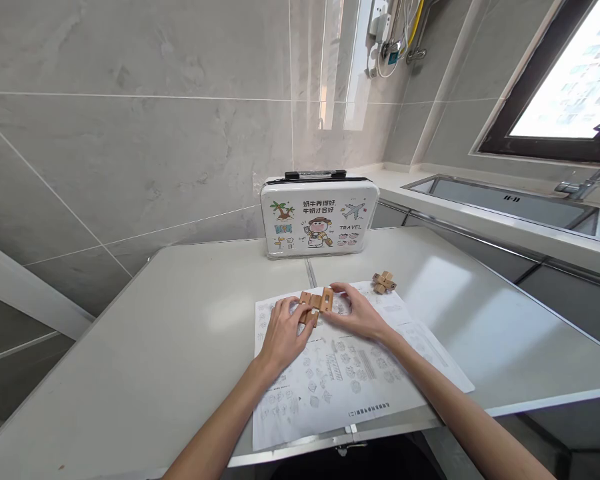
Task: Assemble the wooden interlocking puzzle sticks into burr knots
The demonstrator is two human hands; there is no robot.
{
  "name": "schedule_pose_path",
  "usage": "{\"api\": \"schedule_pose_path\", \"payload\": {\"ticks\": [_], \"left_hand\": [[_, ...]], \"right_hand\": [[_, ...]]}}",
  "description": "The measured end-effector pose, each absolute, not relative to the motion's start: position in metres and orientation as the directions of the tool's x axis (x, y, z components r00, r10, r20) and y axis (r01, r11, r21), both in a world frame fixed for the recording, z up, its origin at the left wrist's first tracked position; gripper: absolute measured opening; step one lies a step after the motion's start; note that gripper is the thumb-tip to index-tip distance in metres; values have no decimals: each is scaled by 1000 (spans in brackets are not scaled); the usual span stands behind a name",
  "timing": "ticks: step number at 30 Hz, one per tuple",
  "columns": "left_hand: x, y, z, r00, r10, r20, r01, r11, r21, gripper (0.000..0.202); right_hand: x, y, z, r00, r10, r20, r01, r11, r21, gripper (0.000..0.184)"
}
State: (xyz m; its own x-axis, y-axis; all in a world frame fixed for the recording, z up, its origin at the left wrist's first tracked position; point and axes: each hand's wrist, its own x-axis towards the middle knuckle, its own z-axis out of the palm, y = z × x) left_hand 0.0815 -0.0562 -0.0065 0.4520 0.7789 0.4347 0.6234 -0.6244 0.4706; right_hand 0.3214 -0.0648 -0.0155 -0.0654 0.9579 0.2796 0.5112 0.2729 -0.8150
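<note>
Pinching wooden pieces point(315, 301) just below the frame's centre, the fingers of the left hand point(281, 331) and right hand point(359, 315) hold them; they look light and stiff, so flat outer sides should grip best.

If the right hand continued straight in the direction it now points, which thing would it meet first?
The right hand would first meet the upright block, which it seems to touch, then probably the lower blocks by the left hand. The depth between the blocks is hard to judge.
</note>
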Motion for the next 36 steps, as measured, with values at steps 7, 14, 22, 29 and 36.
{"api": "schedule_pose_path", "payload": {"ticks": [7, 14, 22, 29, 36], "left_hand": [[83, -57, -3, 508, 741, 440, 588, -671, 452, 18], [85, -58, 1, 527, 731, 434, 571, -683, 456, 5], [83, -56, 0, 478, 761, 438, 594, -648, 478, 19], [85, -59, 2, 481, 770, 419, 512, -635, 578, 20], [89, -59, 14, 383, 887, 257, 357, -399, 845, 39]], "right_hand": [[325, -45, -26, 33, 958, 284, 313, 260, -913, 57], [329, -44, -34, 65, 958, 278, 229, 257, -939, 58], [328, -46, -29, 77, 961, 266, 178, 249, -952, 55], [328, -48, -27, 63, 975, 215, 50, 212, -976, 54], [334, -54, -17, -117, 980, 159, -266, 124, -956, 49]]}}
